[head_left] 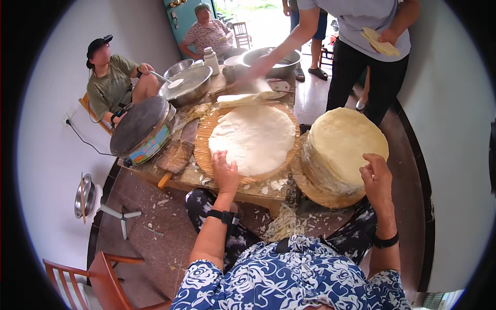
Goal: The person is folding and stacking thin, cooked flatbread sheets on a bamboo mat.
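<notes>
A thin white round of dough (253, 137) lies on a round slatted mat (204, 155) in front of me. My left hand (225, 173) is at the near left edge of this round, fingertips on or just above it, grasping nothing. To the right, a tall stack of pale yellow flatbreads (347, 142) rests on another round slatted board (330, 196). Beside the stack's right edge is my right hand (378, 178), its fingers bent but apart with nothing seen in them; whether it touches the stack I cannot tell. A folded pale sheet (240, 99) lies beyond the white round.
A round black griddle (139, 126) and a wooden paddle (175, 156) are at the left. Behind them, a seated person dips a ladle (175, 82) into a metal basin (194, 85). A standing person reaches over the table, folded flatbread (380, 42) in the other hand. Scraps litter the floor.
</notes>
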A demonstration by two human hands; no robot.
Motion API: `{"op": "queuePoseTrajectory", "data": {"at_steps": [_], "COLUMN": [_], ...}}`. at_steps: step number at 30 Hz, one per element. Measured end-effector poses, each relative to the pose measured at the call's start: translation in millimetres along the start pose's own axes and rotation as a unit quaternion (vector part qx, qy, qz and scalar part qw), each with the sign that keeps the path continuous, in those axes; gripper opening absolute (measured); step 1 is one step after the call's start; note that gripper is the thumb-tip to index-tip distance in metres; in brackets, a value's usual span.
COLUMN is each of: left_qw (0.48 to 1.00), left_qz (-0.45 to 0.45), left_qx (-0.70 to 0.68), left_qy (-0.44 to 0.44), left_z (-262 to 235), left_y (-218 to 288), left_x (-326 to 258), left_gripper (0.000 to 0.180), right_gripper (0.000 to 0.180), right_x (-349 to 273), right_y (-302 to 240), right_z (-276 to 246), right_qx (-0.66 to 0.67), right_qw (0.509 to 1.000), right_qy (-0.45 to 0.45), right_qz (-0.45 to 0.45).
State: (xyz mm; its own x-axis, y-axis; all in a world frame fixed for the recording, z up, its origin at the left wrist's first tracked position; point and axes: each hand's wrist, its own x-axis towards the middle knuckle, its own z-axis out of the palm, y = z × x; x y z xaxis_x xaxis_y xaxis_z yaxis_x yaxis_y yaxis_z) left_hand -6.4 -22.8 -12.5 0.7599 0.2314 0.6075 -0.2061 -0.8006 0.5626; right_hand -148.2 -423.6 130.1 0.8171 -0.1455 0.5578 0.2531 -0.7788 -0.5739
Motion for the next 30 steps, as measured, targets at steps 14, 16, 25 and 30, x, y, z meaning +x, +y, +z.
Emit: {"op": "queuePoseTrajectory", "data": {"at_steps": [14, 16, 25, 30], "left_qw": [0.999, 0.999, 0.999, 1.0], "left_qz": [0.027, 0.025, 0.025, 0.013], "left_qx": [0.044, 0.047, 0.038, 0.026], "left_qy": [0.008, 0.01, 0.005, 0.002], "left_z": [-4.6, -4.9, -6.7, -9.2], "left_y": [4.6, 6.0, 7.3, 7.4], "left_x": [-3.5, -3.3, -4.7, -6.2], "left_gripper": [0.044, 0.043, 0.043, 0.044], "right_gripper": [0.032, 0.032, 0.032, 0.033], "right_x": [-8.2, -8.3, -9.8, -14.1], "right_y": [24.1, 25.5, 27.6, 30.9], "right_z": [21.2, 23.7, 27.0, 30.1], "right_qx": [-0.044, -0.043, -0.046, -0.052], "right_qw": [0.998, 0.998, 0.997, 0.995], "right_qy": [-0.037, -0.037, -0.055, -0.075], "right_qz": [0.021, 0.014, 0.025, 0.04]}}
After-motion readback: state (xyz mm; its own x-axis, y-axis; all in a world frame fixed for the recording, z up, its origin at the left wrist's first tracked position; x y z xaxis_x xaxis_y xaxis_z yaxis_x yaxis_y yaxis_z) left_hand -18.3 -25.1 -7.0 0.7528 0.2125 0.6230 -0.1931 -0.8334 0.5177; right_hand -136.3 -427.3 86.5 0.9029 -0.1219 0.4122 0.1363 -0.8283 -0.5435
